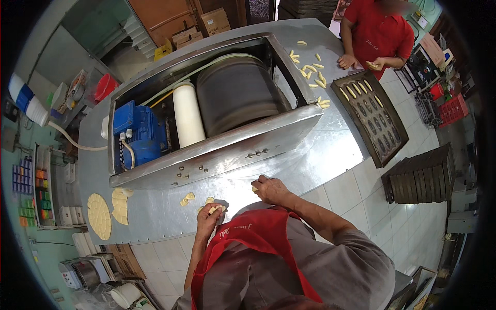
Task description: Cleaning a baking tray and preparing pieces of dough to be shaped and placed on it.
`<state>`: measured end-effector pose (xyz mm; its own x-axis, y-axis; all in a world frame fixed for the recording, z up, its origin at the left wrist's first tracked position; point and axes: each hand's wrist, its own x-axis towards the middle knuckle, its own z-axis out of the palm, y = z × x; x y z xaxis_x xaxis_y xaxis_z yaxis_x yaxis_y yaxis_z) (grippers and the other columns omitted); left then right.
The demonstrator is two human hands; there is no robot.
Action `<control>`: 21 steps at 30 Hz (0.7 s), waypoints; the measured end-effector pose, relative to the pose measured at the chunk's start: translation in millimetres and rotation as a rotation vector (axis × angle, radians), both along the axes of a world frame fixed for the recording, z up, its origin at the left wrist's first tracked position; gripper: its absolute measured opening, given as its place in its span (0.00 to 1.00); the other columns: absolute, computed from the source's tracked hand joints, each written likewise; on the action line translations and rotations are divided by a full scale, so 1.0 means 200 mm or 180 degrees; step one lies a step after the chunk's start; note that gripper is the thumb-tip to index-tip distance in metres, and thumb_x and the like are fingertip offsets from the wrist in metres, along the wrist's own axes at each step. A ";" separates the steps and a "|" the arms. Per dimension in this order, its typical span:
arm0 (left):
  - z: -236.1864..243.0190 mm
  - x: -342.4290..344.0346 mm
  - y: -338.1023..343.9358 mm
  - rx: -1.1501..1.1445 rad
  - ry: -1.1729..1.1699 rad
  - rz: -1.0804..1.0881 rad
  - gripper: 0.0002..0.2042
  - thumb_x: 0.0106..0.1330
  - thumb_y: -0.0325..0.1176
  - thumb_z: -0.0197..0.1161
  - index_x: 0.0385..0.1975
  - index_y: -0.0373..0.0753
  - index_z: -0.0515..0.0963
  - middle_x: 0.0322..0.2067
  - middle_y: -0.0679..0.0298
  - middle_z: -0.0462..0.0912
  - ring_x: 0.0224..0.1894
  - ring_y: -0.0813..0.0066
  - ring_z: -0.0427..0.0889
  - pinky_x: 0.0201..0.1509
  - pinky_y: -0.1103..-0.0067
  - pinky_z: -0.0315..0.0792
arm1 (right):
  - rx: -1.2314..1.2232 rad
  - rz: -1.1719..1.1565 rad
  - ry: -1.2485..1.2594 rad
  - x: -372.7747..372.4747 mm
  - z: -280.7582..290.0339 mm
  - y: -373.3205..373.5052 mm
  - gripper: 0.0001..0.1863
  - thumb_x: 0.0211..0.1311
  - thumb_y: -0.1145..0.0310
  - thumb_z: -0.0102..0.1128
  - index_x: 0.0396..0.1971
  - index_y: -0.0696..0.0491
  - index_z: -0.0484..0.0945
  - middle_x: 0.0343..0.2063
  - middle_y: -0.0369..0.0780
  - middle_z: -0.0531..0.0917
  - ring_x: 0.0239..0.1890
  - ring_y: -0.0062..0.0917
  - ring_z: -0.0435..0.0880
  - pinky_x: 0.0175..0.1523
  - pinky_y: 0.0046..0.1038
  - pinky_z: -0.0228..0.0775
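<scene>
My left hand [208, 219] is at the table's near edge, its fingers closed on a small pale dough piece [220, 208]. Beside it on the metal table [150, 217] lie a few loose dough pieces [187, 199]. To the right, my right hand [272, 190] is curled over the table edge. A bit of pale dough [254, 189] shows at its fingertips, mostly hidden by the hand. Farther left lie a round flat dough sheet [99, 216] scored into wedges and a partly used dough sheet [120, 207].
A metal-framed machine with a dark roller [237, 93] and blue motor [139, 132] fills the table's middle. Rolled dough sticks [320, 77] lie far right, near a moulded tray [380, 119] overhanging the edge. A co-worker in red [380, 36] stands there. Stacked trays [421, 178] stand right.
</scene>
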<state>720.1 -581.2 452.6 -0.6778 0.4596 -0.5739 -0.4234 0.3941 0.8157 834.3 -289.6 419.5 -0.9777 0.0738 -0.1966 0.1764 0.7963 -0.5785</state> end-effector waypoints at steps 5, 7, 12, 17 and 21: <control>0.03 0.00 0.01 0.0248 0.0138 -0.0134 0.09 0.71 0.27 0.68 0.49 0.37 0.83 0.40 0.67 0.87 0.40 0.82 0.83 0.45 0.81 0.77 | -0.0154 0.0263 0.0063 -0.05 0.12 -0.02 0.13 0.69 0.66 0.58 0.49 0.56 0.79 0.45 0.52 0.84 0.49 0.49 0.87 0.54 0.47 0.80; 0.03 -0.01 0.00 0.0263 0.0082 -0.0101 0.09 0.71 0.26 0.68 0.49 0.37 0.83 0.41 0.67 0.87 0.41 0.83 0.83 0.46 0.81 0.77 | -0.0407 0.0625 0.0440 -0.09 0.42 -0.05 0.15 0.68 0.68 0.59 0.51 0.56 0.79 0.43 0.52 0.84 0.46 0.49 0.86 0.51 0.46 0.80; 0.24 -0.03 0.10 0.0460 0.0101 -0.0203 0.10 0.70 0.25 0.70 0.49 0.35 0.84 0.40 0.69 0.87 0.40 0.85 0.81 0.46 0.83 0.76 | -0.1015 0.0974 0.1426 -0.26 1.31 0.16 0.14 0.67 0.65 0.69 0.50 0.51 0.83 0.32 0.41 0.88 0.30 0.36 0.89 0.40 0.38 0.81; 0.73 -0.11 0.21 0.1125 0.0986 -0.1111 0.10 0.72 0.28 0.70 0.49 0.34 0.85 0.41 0.66 0.89 0.43 0.84 0.82 0.48 0.82 0.76 | -0.0076 0.0377 0.1764 -0.81 1.64 0.40 0.17 0.66 0.52 0.68 0.37 0.53 0.87 0.23 0.45 0.85 0.27 0.39 0.87 0.37 0.37 0.78; 1.19 -0.24 0.29 0.1353 0.1771 -0.1327 0.11 0.71 0.28 0.71 0.50 0.33 0.85 0.44 0.62 0.90 0.47 0.81 0.85 0.52 0.80 0.78 | 0.0752 0.1040 0.1702 -1.24 1.31 0.60 0.15 0.70 0.55 0.65 0.39 0.53 0.87 0.25 0.47 0.85 0.31 0.42 0.86 0.43 0.43 0.79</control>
<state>671.1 -523.6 689.6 -0.5374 0.8399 0.0767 0.2010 0.0392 0.9788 586.0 -169.4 680.8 -0.9154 -0.2610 0.3065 -0.3579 0.8762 -0.3227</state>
